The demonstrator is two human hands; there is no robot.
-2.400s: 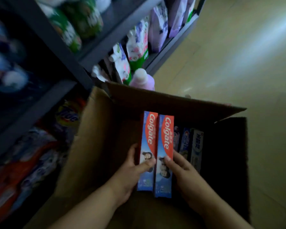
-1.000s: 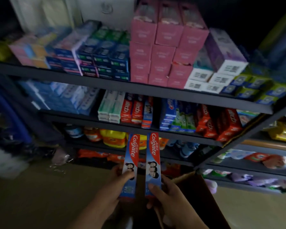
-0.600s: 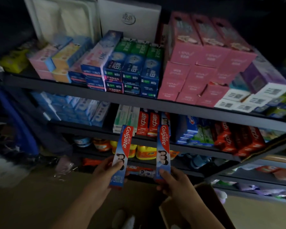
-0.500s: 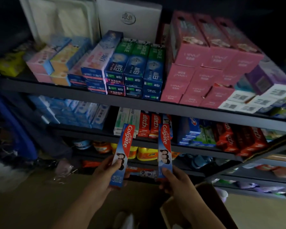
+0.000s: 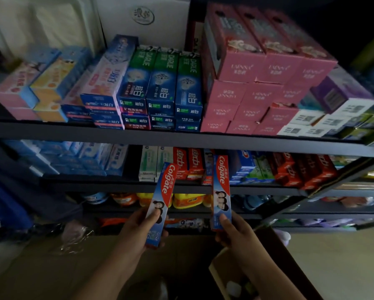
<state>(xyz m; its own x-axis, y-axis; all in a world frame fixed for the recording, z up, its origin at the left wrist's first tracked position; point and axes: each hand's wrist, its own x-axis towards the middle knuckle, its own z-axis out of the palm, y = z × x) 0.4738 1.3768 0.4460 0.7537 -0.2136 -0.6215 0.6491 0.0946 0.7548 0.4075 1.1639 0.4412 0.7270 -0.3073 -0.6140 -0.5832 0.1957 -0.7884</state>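
Fingers curled behind and thumb pressed on the front: grips the lower end of the left Colgate box (image 5: 163,198) with the left hand (image 5: 138,230), top leaning right, before the middle shelf (image 5: 116,185). Holds the right Colgate box (image 5: 221,189) likewise in the right hand (image 5: 235,234), upright, beside the red toothpaste cartons (image 5: 188,163). Both boxes apart, cardboard box (image 5: 274,256) at near right.

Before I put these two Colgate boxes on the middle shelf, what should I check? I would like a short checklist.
1. Left hand grips the left Colgate box: ok.
2. Right hand grips the right Colgate box: ok.
3. The two boxes are apart, not touching: ok.
4. Middle shelf has free room left of the white-green boxes: ok.
5. That room is deep enough: cannot tell.
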